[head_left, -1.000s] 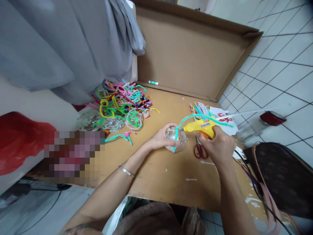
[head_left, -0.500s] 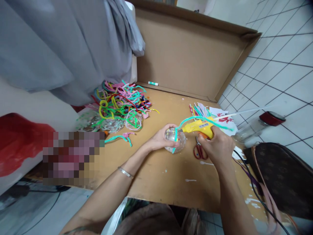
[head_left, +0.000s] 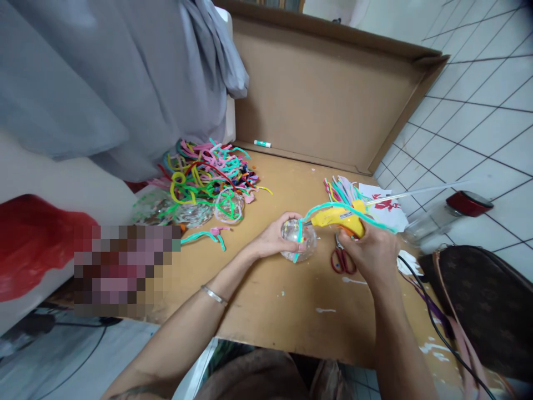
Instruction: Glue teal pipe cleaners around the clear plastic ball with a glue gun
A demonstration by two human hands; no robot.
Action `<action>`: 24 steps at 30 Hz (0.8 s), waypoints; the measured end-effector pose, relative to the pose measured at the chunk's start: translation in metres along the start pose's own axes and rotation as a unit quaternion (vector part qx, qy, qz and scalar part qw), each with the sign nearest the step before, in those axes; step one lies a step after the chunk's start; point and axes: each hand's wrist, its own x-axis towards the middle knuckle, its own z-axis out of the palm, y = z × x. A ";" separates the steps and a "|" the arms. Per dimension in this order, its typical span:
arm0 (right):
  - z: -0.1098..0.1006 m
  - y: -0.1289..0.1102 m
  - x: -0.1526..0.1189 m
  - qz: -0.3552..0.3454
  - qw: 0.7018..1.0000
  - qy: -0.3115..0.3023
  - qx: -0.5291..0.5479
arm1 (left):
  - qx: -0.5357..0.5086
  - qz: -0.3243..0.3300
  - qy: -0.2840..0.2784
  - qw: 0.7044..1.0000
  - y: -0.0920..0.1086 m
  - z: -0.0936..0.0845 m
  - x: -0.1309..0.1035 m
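Note:
My left hand (head_left: 275,236) is wrapped round the left side of a clear plastic ball (head_left: 307,244). A turquoise pipe cleaner (head_left: 325,206) runs down the ball's front, and its loose end arches up and off to the right. In my right hand (head_left: 372,247) is a yellow hot glue gun (head_left: 339,219), a clear glue stick jutting from its back. The gun's nozzle touches, or nearly touches, the ball's upper side beside the pipe cleaner. Red-handled scissors (head_left: 343,261) lie on the table below the gun, partly hidden by my right hand.
A heap of coloured pipe cleaners (head_left: 208,172) and clear balls lies at the left. More pipe cleaners (head_left: 343,191) are at the right, near a clear bottle (head_left: 433,219) and a brown bag (head_left: 478,294). A cardboard panel (head_left: 325,94) stands behind, with a glue tube (head_left: 262,144) before it.
The view has shifted slightly. Both hands keep their grips, and the glue gun's nozzle stays at the top of the ball; the pipe cleaner's loose end sits a little lower.

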 end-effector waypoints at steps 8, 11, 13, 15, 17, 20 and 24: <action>-0.001 -0.001 -0.001 0.007 1.000 0.004 -0.008 | 0.001 0.001 -0.001 1.000 -0.003 -0.001 0.001; -0.001 -0.001 -0.002 0.007 1.000 0.007 -0.004 | 0.001 -0.001 -0.001 1.000 -0.002 0.000 0.001; -0.001 -0.001 -0.002 0.013 1.000 0.008 -0.005 | 0.003 -0.003 0.000 1.000 -0.001 0.000 0.001; -0.002 -0.001 -0.002 0.018 1.000 0.009 -0.005 | 0.000 -0.004 0.001 1.000 0.000 0.001 0.000; -0.002 -0.001 -0.002 0.018 1.000 0.011 -0.005 | -0.003 -0.004 0.001 1.000 0.001 0.001 0.000; -0.003 -0.002 -0.003 0.009 1.000 0.003 -0.006 | 0.000 -0.004 0.003 1.000 0.001 0.001 0.000; -0.004 -0.002 -0.001 0.014 1.000 -0.008 -0.015 | -0.006 -0.002 -0.001 1.000 0.000 0.001 0.000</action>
